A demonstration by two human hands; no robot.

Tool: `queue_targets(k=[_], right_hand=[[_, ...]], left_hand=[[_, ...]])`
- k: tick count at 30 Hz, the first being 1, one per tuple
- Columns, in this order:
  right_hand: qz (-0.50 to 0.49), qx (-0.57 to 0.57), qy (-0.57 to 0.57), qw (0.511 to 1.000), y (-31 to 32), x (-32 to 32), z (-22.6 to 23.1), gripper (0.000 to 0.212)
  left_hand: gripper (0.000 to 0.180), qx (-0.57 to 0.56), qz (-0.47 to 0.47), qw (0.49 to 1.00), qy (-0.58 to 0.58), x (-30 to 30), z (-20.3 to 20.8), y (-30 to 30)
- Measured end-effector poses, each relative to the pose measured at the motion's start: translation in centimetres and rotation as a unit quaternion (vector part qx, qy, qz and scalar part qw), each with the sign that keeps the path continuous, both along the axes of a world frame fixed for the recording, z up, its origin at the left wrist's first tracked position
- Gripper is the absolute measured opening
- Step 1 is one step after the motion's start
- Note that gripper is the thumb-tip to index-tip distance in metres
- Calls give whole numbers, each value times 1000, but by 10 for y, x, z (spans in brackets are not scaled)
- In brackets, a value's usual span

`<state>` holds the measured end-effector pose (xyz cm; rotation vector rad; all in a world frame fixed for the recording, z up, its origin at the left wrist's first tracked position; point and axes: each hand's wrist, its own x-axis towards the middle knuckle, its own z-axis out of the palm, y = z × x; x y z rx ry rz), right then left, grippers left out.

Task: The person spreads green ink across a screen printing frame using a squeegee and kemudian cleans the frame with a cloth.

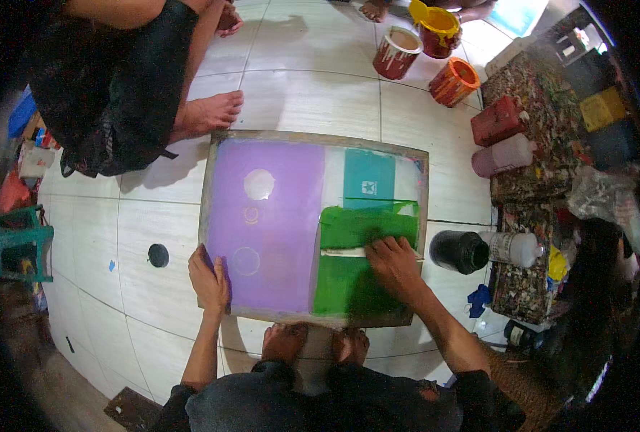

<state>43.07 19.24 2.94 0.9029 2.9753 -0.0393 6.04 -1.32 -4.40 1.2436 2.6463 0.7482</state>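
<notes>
A wooden-framed printing screen (309, 137) lies flat on the floor in front of my feet. Its left part is pale purple mesh with round marks; on the right, wet-looking green ink (363, 288) spreads below a teal rectangle (369, 162). My left hand (209, 281) grips the left side of the frame near its lower corner, thumb on top. Over the green area, my right hand (392, 263) is closed on a long white-edged squeegee (343, 253), which lies crosswise on the mesh. The hand covers part of the squeegee.
An open black jar (458, 252) lies right of the screen, a black lid (158, 255) left. Paint buckets (398, 54) stand at the far right, near a red jug (498, 120) and a paint-crusted bench (550, 108). Another person's foot (215, 111) is by the far-left corner.
</notes>
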Motion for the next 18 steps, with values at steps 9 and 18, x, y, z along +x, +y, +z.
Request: queue_targets(k=[9, 18], right_hand=[[-31, 74, 60, 995, 49, -12, 3, 32], [10, 41, 67, 997, 58, -9, -23, 24]], left_hand=[[58, -10, 3, 1000, 19, -1, -2, 0], [59, 5, 6, 1000, 5, -1, -2, 1]])
